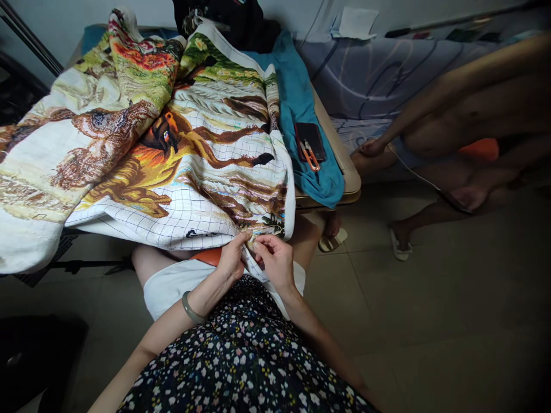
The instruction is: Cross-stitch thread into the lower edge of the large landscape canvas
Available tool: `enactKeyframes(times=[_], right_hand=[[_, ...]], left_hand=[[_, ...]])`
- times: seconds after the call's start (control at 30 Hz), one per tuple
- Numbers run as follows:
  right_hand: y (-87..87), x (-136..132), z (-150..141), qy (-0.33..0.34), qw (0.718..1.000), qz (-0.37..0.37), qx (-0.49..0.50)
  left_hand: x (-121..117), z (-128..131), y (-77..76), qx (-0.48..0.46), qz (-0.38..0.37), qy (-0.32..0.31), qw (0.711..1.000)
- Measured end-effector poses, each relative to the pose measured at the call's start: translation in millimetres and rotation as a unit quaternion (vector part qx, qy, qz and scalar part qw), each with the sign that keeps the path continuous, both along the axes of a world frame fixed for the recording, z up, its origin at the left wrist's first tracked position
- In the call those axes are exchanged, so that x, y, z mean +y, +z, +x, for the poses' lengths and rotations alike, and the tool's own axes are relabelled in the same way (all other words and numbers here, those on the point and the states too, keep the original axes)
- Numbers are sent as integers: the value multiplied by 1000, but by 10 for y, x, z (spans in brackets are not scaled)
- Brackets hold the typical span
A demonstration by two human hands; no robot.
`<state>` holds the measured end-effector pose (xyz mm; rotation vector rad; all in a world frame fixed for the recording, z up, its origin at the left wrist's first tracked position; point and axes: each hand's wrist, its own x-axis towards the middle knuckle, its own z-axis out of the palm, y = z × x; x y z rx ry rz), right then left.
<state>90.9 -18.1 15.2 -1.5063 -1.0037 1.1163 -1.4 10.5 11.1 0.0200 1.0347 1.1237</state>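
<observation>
A large cross-stitch cloth (202, 149) lies bunched over the table, with stitched brown horses and green foliage on a white gridded ground. My left hand (231, 256) pinches the cloth's near edge between thumb and fingers. Close beside it, my right hand (275, 258) is closed, thumb and fingertips pressed together at the same edge. Whatever small thing the right fingertips hold, perhaps a needle or thread, is too small to make out. A little loose thread shows just above the fingers.
Orange-handled thread snips (310, 156) rest on a dark phone (310, 140), on a teal cloth (327, 189) at the table's right. Another person (456, 126) sits at the right, holding a phone with a cable. A patterned sofa cover (357, 74) stands behind.
</observation>
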Motion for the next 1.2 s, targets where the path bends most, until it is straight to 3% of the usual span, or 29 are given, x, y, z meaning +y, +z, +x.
enactKeyframes(times=[0.33,0.5,0.77,0.83,0.9,0.97,1.03,1.13,1.2], right_hand=[[14,20,-24,-3,1000,-9,8],[8,45,-37,-40,999,18,6],[179,164,17,66,982,48,-171],[251,192,85,48,987,52,-147],[364,235,225,-18,994,88,-66],[514,298,429,-86,985,146,46],[665,362,640,-98,966,204,126],[778,399,798,-145,932,296,150],[730,357,749,-147,933,302,126]], left_hand=[[-5,0,1,-4,3,3,1000],[-21,-10,33,-29,1,-26,999],[-15,-18,-53,-42,43,-32,998],[-14,-15,-58,-33,37,-26,998],[-14,-12,-55,-25,32,-15,999],[-14,-10,-51,-22,32,-3,999],[-14,-9,-45,-22,29,4,999],[-16,-7,-30,-23,23,6,999],[-16,-6,-17,-26,20,4,999]])
